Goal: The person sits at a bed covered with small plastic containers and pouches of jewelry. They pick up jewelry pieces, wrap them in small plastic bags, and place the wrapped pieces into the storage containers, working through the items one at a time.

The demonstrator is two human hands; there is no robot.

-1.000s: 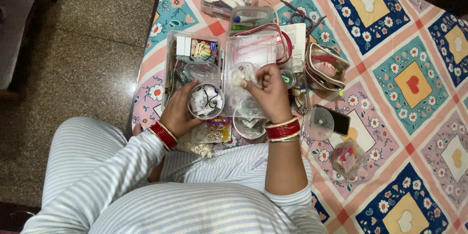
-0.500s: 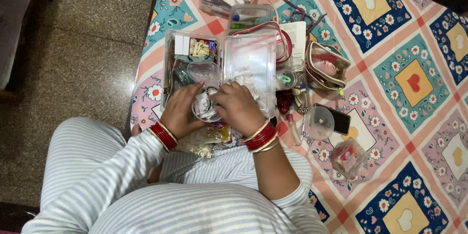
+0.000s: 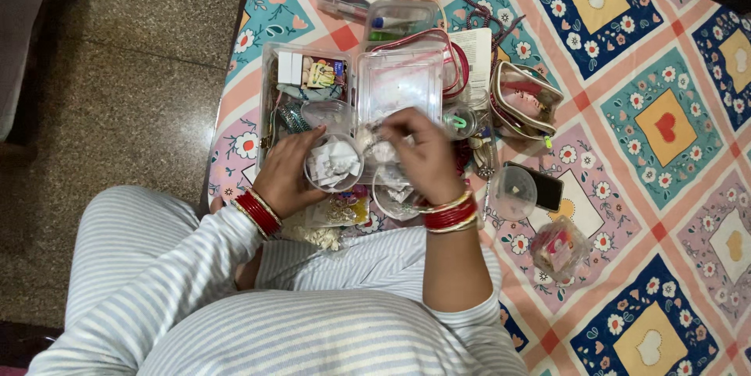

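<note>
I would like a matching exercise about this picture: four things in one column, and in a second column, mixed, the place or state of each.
Things:
1. small round container
2. black phone
3. red bangles
4. clear pouch with red trim

Places or states:
A. on the wrist of the right hand
B. flat on the quilt, beside a round clear lid
C. held by the left hand, white bits inside
D. open, right of the clear box

Pairs: 1-C, 2-B, 3-A, 4-D
</note>
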